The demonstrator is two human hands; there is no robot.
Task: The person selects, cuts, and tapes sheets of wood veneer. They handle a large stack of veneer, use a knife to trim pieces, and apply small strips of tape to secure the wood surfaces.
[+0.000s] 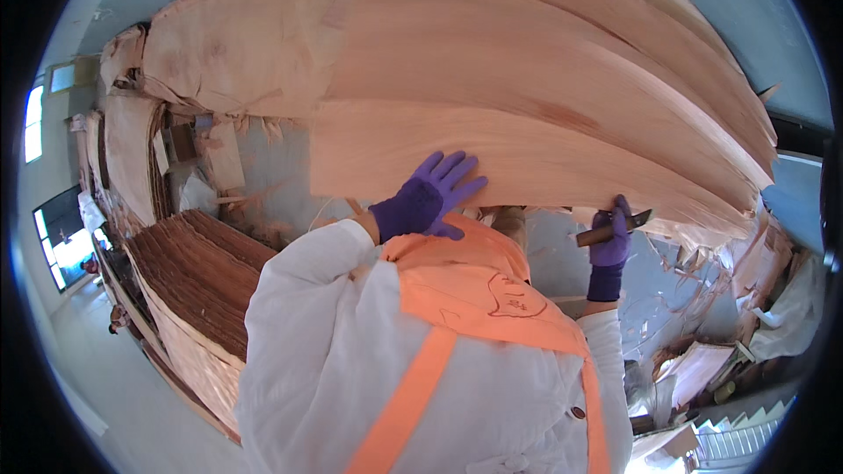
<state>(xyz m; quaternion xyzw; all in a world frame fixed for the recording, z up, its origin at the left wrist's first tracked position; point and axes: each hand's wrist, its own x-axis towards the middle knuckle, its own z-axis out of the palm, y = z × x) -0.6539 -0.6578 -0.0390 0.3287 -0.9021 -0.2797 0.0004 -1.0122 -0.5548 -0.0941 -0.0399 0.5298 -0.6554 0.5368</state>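
Observation:
My left hand, in a purple glove, has its fingers spread at the front edge of a broad pale pinkish wood veneer sheet, fingertips on its surface. My right hand, gloved the same, grips a knife with a wooden handle and a short dark blade, at the sheet's front edge to the right. The sheet lies on other veneer layers, with lifted, wavy and torn edges at the right. My orange apron is just below the sheet's front edge.
A stack of reddish-brown veneer stands at the lower left, with more pale veneer piles behind it. Scraps lie on the grey floor at the right, near crumpled plastic. Small partly hidden figures appear at the far left.

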